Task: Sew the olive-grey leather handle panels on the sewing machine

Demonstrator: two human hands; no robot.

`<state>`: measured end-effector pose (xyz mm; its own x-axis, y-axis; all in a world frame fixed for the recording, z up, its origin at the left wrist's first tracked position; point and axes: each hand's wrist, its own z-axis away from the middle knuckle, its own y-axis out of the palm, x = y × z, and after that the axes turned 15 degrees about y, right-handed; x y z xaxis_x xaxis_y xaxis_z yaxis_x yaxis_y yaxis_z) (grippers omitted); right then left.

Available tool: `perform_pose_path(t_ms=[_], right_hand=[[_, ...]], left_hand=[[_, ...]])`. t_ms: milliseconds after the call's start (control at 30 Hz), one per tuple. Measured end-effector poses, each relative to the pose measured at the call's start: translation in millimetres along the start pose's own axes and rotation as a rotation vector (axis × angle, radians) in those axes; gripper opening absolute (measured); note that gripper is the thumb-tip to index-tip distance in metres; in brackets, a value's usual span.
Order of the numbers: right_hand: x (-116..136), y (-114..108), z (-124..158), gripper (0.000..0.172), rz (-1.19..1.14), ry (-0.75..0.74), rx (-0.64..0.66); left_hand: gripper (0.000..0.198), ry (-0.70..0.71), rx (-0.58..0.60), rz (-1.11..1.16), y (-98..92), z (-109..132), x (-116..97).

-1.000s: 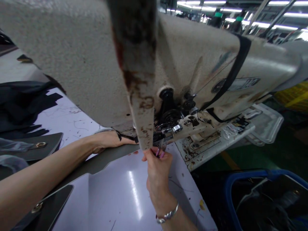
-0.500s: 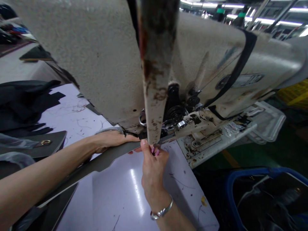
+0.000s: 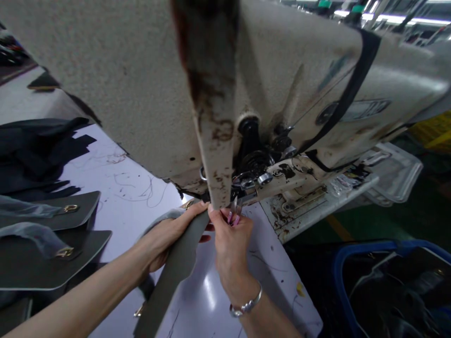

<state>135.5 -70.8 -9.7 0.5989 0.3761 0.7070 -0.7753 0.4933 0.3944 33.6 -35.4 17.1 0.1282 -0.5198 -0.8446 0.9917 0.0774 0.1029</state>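
My left hand (image 3: 169,239) is closed on a long dark grey panel (image 3: 174,281), with its thumb along the top near the far end. My right hand (image 3: 229,244) pinches the same end of the panel between thumb and fingers. Tucked in that right hand is a small pair of pink-handled thread snips (image 3: 233,217), blades pointing up. Both hands meet just below the sewing machine (image 3: 148,94), whose head and upright bar hide the needle area. A plastic-wrapped strap with a gold buckle (image 3: 139,310) shows beside the panel's lower end.
Similar grey panels (image 3: 45,270) with wrapped straps lie at the left, below a heap of black pieces (image 3: 38,155). Loose threads are scattered over the white table (image 3: 120,188). A blue-rimmed bin (image 3: 338,277) stands at the lower right, and a clear plastic tray (image 3: 403,173) sits beyond the machine bed.
The panel has swung to a steeper angle, its near end coming toward me and to the right. My left hand has turned with it. The snips' blades now show more clearly.
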Motion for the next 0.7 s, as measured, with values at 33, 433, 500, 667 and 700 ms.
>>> perform_pose_path(t_ms=[33, 433, 500, 667, 700], right_hand=[[1, -2, 0, 0.026, 0.018, 0.001, -0.001], [45, -40, 4, 0.013, 0.185, 0.175, 0.176], [48, -41, 2, 0.012, 0.208, 0.155, 0.176], [53, -38, 0, 0.011, 0.218, 0.114, 0.168], [55, -38, 0, 0.012, 0.224, 0.111, 0.176]], left_hand=[[0.047, -0.042, 0.007, -0.031, 2.7, 3, 2], [0.047, -0.003, -0.192, 0.407, 65.2, 38, 32], [0.048, -0.007, -0.215, 0.443, 68.5, 37, 34], [0.045, 0.024, -0.251, 0.437, 68.8, 35, 32], [0.044, 0.041, -0.250, 0.438, 68.7, 34, 31]])
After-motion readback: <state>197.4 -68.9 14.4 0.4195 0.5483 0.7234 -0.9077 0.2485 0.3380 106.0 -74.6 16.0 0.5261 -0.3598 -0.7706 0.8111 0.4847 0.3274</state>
